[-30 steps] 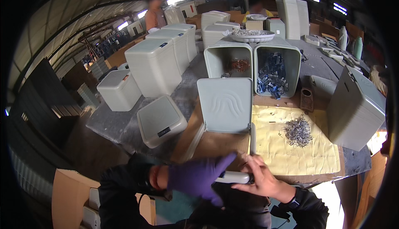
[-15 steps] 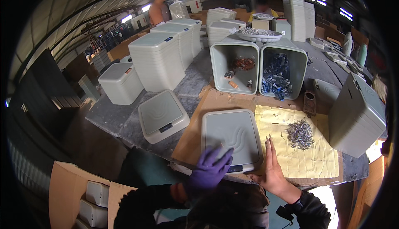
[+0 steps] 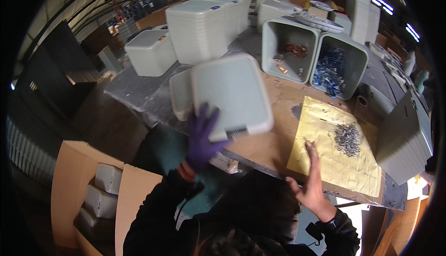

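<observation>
"Left hand?"

"Left hand (image 3: 202,137), purple glove, fingers spread across the near left corner of the bin lid (image 3: 231,95). Thumb's by the near edge; can't tell if it pinches underneath."

"Lid details?"

"Pale grey-green plastic, flat rectangle, rounded corners, raised rim, small dark latch (image 3: 237,132) at the near edge. Blurred. Sits left of centre over the near part of the table (image 3: 134,88), tilted, overlapping a second lid (image 3: 180,91) of the same kind. Can't tell if those two touch."

"Right hand?"

"Right hand (image 3: 313,181), bare, fingers straight and together, thumb apart, nothing visible in it. Over the near edge of the yellow paper (image 3: 309,126); contact unclear."

"Paper texture?"

"Creased, with a loose heap of small shiny metal bits (image 3: 347,140). Brown cardboard sheet (image 3: 278,100) just beside it."

"Behind?"

"Two plastic bins on their sides, mouths facing the person: left bin (image 3: 266,37) has orange-brown pieces (image 3: 296,50), right bin (image 3: 364,61) glossy blue ones (image 3: 329,75). Scalloped tray (image 3: 320,21) on top. Ridged stack of nested bins (image 3: 195,33) further left."
</observation>
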Motion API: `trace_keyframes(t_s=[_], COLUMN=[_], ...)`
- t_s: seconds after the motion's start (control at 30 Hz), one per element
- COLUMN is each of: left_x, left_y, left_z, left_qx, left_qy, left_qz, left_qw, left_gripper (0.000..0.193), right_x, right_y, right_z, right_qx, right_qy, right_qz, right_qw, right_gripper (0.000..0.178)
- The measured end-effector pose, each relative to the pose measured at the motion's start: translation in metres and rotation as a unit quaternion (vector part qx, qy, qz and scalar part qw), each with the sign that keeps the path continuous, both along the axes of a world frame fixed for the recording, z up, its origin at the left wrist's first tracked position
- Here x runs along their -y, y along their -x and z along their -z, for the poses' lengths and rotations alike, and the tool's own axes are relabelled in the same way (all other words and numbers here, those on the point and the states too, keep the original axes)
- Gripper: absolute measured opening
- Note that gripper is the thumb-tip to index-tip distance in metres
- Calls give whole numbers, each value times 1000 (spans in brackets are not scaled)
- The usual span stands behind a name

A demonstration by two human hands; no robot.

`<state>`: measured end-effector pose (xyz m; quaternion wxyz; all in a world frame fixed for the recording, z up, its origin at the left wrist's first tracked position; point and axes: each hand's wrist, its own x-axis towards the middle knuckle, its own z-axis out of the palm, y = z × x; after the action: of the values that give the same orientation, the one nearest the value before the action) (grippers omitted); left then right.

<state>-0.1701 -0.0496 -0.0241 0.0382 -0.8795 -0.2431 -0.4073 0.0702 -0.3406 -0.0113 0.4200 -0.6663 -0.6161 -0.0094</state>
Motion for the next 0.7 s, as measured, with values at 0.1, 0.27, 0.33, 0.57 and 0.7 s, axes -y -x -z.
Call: trace_keyframes(t_s=[0.1, 0.27, 0.33, 0.57, 0.7], left_x=[-86, -152, -155, -141, -128], left_y=[24, 47, 50, 48, 48], left_z=[-17, -13, -7, -4, -1], left_qx=[33, 72, 109, 137, 172], left_qy=[-11, 131, 164, 129, 137], left_qz=[-62, 15, 43, 24, 2], left_qw=[998, 989, 979, 982, 976], left_gripper=[84, 77, 74, 67, 69], right_x=[2, 12, 21, 40, 48], right_y=[0, -1, -5, -23, -31], right_z=[-8, -8, -7, -32, -30], right_qx=[-36, -32, -18, 13, 26], right_qy=[-59, -74, -37, -101, -97], right_qz=[6, 3, 7, 32, 46], right_qw=[998, 997, 999, 994, 994], right_gripper=[95, 85, 83, 78, 76])
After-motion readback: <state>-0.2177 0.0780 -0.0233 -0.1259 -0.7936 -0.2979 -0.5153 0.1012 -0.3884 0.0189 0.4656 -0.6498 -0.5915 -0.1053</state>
